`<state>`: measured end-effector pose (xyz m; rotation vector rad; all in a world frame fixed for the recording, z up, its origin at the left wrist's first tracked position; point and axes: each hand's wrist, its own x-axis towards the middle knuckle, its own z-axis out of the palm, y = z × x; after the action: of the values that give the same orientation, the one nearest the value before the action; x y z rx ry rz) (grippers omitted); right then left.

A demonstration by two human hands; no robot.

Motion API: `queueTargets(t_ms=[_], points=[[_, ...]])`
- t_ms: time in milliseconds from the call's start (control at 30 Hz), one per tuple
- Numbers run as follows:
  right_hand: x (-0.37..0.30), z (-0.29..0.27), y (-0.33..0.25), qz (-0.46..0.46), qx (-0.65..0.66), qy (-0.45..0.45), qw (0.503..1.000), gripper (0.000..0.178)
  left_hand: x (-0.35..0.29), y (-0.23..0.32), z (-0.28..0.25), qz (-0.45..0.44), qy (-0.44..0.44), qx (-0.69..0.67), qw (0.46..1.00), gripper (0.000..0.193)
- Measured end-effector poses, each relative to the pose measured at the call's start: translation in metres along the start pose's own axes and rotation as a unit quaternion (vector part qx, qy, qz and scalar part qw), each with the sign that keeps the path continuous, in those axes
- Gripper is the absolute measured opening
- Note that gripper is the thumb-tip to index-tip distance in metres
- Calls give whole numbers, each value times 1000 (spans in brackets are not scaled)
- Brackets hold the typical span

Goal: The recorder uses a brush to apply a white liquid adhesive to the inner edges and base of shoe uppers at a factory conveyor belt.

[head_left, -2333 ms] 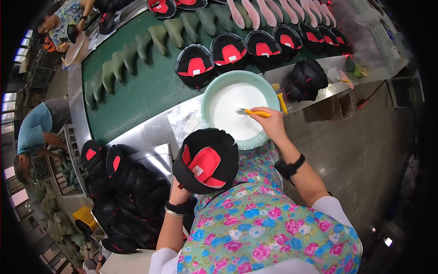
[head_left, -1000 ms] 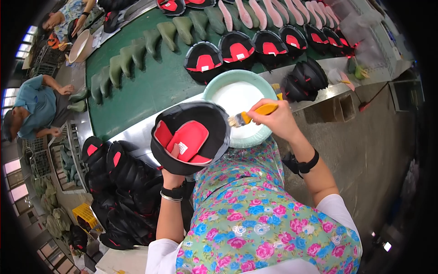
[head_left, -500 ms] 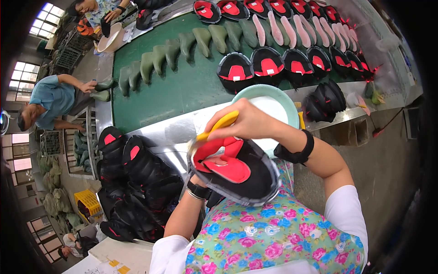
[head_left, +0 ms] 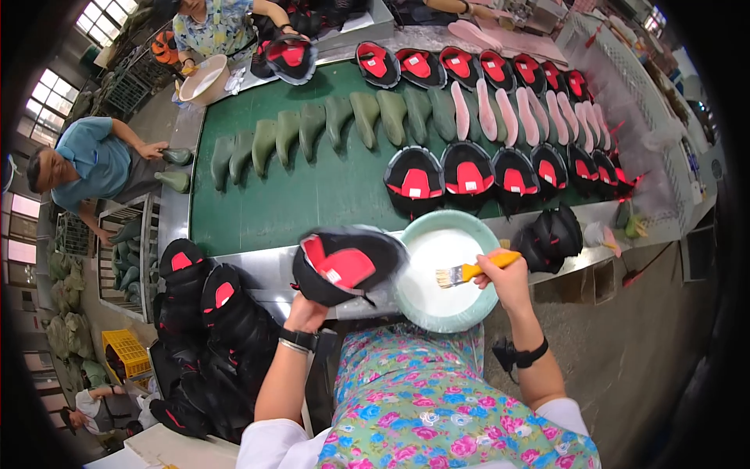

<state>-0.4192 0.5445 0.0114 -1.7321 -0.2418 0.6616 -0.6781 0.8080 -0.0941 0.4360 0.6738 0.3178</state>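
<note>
A black shoe upper (head_left: pixel 367 264) with red lining is in my left hand (head_left: pixel 306 314), held up by its underside at the near edge of the work surface. Its outline is slightly blurred, and my fingers are partly hidden beneath it. My right hand (head_left: pixel 508 281) grips the yellow handle of a flat paintbrush (head_left: pixel 471 273). The pale bristles hang over a light green bowl (head_left: pixel 449 324) of white liquid (head_left: pixel 426 262), just right of the upper. Whether the bristle tips touch the liquid I cannot tell.
Shoe uppers (head_left: pixel 470 170), green shoe lasts (head_left: pixel 312 131) and pink insoles (head_left: pixel 504 117) line the green surface (head_left: pixel 234 223). Black uppers are heaped (head_left: pixel 223 344) at left and bundled (head_left: pixel 551 237) right of the bowl. Co-workers handle a last (head_left: pixel 178 155) and an upper (head_left: pixel 289 59).
My right hand has carried the brush from the upper's rim to the bowl. The upper has moved away from my body and turned. A co-worker now holds an upper over the surface's far corner.
</note>
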Motion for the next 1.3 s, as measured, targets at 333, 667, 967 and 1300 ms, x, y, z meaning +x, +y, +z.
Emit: queueTargets(t_ms=[333, 667, 967, 1300], points=[[3, 28, 20, 59, 8, 39, 997, 13, 251, -31, -44, 105, 17, -85, 991, 50], [30, 86, 17, 8, -67, 21, 997, 23, 62, 86, -179, 241, 195, 767, 561, 43], [42, 189, -7, -16, -135, -169, 976, 29, -90, 213, -286, 126, 338, 713, 602, 28], [1, 299, -76, -472, -307, -269, 781, 56, -83, 204, -32, 363, -4, 836, 412, 13]])
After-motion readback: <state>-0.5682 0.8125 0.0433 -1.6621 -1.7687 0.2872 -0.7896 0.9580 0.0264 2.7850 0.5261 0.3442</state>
